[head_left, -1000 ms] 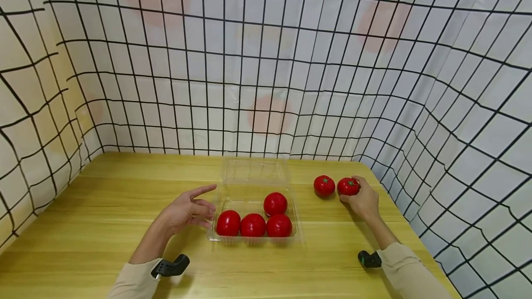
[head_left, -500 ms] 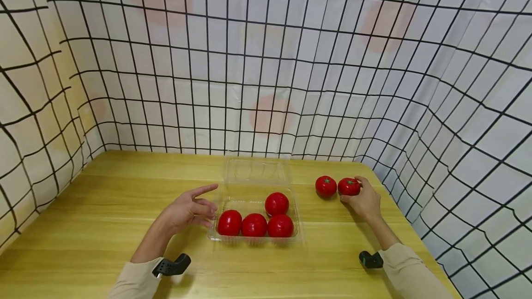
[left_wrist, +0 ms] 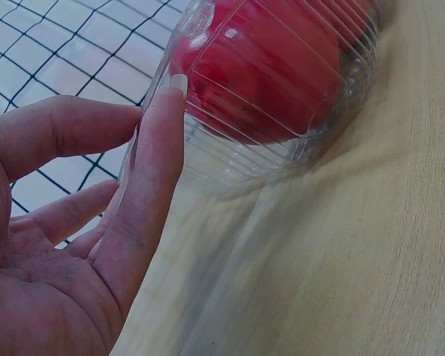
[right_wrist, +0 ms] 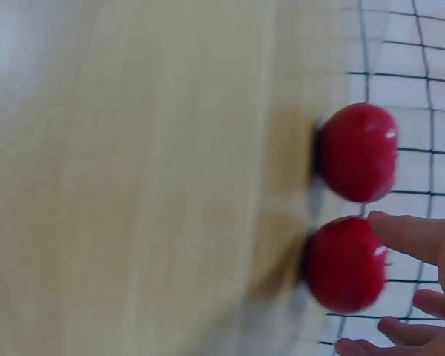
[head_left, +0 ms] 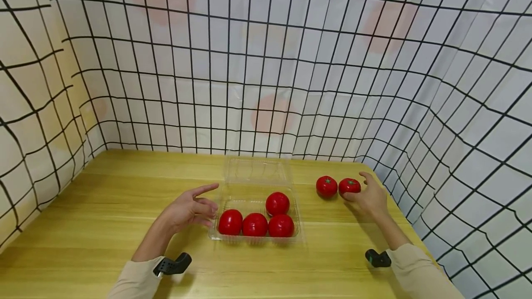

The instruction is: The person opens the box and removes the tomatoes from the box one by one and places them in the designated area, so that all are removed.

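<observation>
My left hand (head_left: 185, 211) is at the left side of a clear plastic clamshell container (head_left: 245, 205), its lid (head_left: 255, 171) laid back. In the left wrist view, the hand's thumb and a finger pinch the container's rim. Inside are several tomatoes: three in the front row, like the leftmost tomato (head_left: 230, 222), and one tomato (head_left: 277, 203) behind at the right. On the table's right, two tomatoes stand side by side, the left tomato (head_left: 326, 187) and the right tomato (head_left: 348, 185). My right hand (head_left: 371, 200) is spread beside the right one; its thumb overlaps the tomato, other fingers apart.
A wooden table (head_left: 124, 188) carries everything. White walls with a black grid (head_left: 266, 59) rise behind it and at both sides. A black wrist camera (head_left: 172, 264) sits on the left sleeve, another wrist camera (head_left: 378, 258) on the right.
My right hand's fingers have loosened from the right tomato and spread, and the hand has drawn slightly right. The tomatoes stay put, and my left hand keeps its place at the container.
</observation>
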`<move>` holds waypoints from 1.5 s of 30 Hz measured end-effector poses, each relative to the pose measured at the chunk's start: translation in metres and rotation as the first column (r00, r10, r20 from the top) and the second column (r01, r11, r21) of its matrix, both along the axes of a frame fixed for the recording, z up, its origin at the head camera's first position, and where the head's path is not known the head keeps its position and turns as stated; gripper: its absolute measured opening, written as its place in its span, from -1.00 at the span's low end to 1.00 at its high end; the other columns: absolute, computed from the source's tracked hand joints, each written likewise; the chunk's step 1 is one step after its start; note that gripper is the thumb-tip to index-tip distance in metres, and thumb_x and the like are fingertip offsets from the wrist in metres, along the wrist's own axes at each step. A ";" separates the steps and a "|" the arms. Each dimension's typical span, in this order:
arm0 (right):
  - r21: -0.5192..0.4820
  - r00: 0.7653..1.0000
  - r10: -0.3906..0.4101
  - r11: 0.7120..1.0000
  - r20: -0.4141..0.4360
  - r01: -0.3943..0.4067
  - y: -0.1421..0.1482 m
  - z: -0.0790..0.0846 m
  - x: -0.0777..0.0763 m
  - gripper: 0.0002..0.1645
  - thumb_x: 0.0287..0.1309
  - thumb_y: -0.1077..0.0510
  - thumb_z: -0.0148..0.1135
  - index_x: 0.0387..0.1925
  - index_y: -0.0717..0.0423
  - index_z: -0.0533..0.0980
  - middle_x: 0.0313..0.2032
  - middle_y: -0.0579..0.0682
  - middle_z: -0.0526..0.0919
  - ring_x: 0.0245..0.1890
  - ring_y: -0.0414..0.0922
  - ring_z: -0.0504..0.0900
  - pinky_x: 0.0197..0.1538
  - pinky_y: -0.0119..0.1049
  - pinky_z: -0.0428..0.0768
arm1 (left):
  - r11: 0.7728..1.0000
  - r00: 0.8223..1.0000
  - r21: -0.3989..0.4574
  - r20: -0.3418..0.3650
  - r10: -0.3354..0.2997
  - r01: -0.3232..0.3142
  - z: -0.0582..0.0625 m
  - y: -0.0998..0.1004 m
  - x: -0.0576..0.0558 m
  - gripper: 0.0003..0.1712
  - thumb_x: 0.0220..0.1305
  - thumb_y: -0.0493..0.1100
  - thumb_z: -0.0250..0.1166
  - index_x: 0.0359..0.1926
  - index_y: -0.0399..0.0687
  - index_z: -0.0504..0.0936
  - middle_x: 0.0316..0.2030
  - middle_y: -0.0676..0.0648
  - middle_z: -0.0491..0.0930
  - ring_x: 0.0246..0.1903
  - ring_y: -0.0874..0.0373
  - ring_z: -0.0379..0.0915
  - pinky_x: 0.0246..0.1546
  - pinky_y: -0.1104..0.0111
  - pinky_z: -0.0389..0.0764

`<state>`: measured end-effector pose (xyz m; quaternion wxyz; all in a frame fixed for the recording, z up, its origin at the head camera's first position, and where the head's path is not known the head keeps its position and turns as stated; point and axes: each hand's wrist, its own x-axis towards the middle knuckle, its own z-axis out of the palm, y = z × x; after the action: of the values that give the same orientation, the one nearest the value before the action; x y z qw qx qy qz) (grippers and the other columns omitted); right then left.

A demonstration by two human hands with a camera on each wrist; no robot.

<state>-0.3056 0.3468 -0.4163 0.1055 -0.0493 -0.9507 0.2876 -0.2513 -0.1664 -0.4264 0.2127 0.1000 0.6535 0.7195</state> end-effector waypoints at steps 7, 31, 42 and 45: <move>0.008 0.994 0.041 0.999 -0.099 -0.041 -0.016 0.030 0.005 0.01 0.14 0.02 0.46 0.50 0.22 0.19 0.24 0.44 0.50 0.18 0.35 0.51 0.19 0.28 0.47 | 1.000 1.000 0.004 0.002 -0.001 0.001 0.000 0.000 -0.002 -0.06 0.29 -0.44 0.23 0.60 -0.18 0.00 -0.20 -0.18 0.62 -0.33 0.11 0.68 -0.28 0.26 0.79; -0.113 0.943 0.323 0.937 -0.086 -0.331 -0.142 0.061 0.029 -0.23 0.07 -0.01 0.53 0.31 0.04 0.49 0.04 0.20 0.69 0.04 0.13 0.65 0.06 0.04 0.69 | 1.000 1.000 0.004 0.000 -0.004 0.004 -0.001 0.000 -0.003 -0.06 0.30 -0.43 0.24 0.60 -0.17 0.01 -0.18 -0.20 0.62 -0.33 0.10 0.68 -0.27 0.25 0.79; -0.194 0.895 0.445 0.876 -0.032 -0.442 -0.188 0.055 0.042 -0.26 0.04 0.00 0.55 0.27 -0.01 0.52 -0.01 0.11 0.71 0.00 0.11 0.67 0.04 -0.02 0.71 | 1.000 1.000 -0.009 -0.001 0.003 -0.003 -0.002 -0.001 -0.003 -0.08 0.30 -0.42 0.24 0.60 -0.15 0.03 -0.16 -0.22 0.61 -0.33 0.10 0.68 -0.27 0.24 0.79; -0.199 0.884 0.467 0.866 -0.006 -0.459 -0.202 0.053 0.047 -0.29 0.03 0.01 0.56 0.25 -0.03 0.54 -0.02 0.07 0.70 0.02 0.10 0.67 0.01 -0.05 0.72 | 1.000 1.000 -0.012 -0.001 0.004 -0.004 -0.001 -0.001 -0.003 -0.08 0.30 -0.42 0.24 0.60 -0.15 0.04 -0.15 -0.23 0.61 -0.32 0.10 0.68 -0.27 0.24 0.79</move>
<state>-0.2588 0.1449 -0.3628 0.0080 0.1641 -0.9040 0.3948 -0.2539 -0.1671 -0.4279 0.2112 0.0978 0.6584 0.7158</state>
